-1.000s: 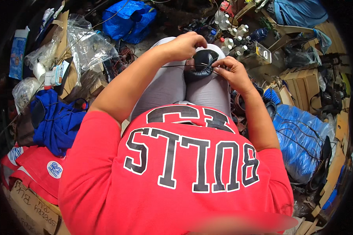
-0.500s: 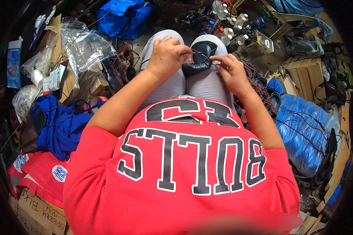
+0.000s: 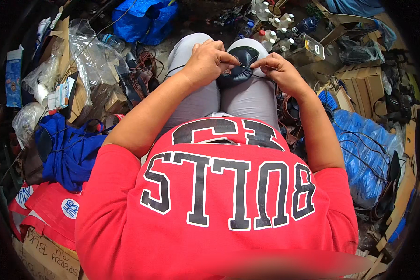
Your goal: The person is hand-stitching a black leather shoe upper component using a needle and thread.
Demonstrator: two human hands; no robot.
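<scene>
- Left hand [image 3: 209, 59] pinches the near-left edge of a dark shoe [image 3: 240, 65] resting on the knees.
- Right hand [image 3: 279, 70] pinches a thin thread at the shoe's right side; both grips pressed together, equally close.
- Bottles [image 3: 275, 21] beyond; blue bag [image 3: 364, 144] right.

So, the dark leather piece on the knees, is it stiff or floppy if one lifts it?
The dark leather piece probably keeps its shape: it looks domed and rests rounded on the grey-clad knees. It seems light, since the left hand and right hand steady it with fingertips only. The thin thread would hang limp.
</scene>
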